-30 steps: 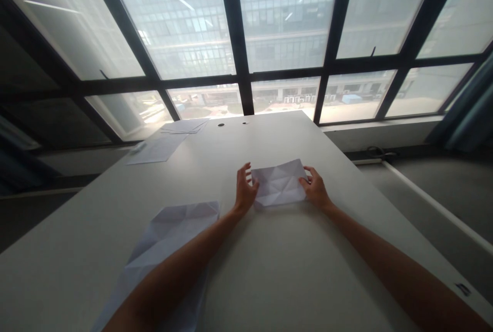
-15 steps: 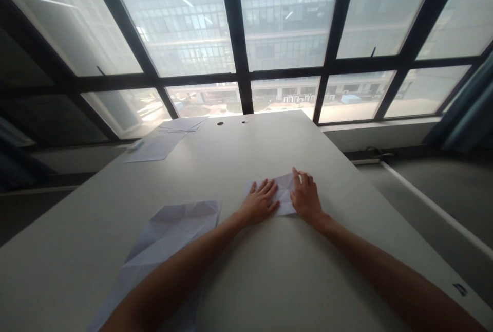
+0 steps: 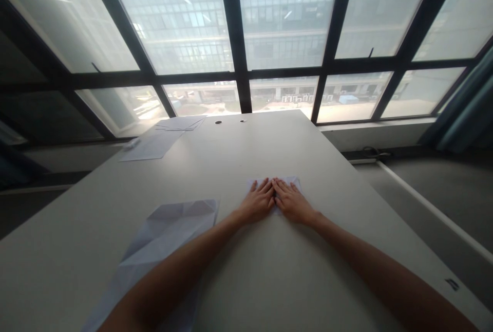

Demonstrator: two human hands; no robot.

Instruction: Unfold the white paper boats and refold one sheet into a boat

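Observation:
A small folded white paper lies on the white table, mostly covered by both hands. My left hand rests flat on its left half with the fingers stretched out. My right hand lies flat on the right half, fingers extended. The fingertips of the two hands meet over the middle of the paper. Only the far corners of the paper show beyond the fingers.
A larger creased white sheet lies on the table to the left, partly under my left forearm. More sheets lie at the far left edge by the window. The table's right edge drops to the floor.
The paper, held up partly open between both hands a second ago, has been folded down. Both hands have come together and now press flat on it.

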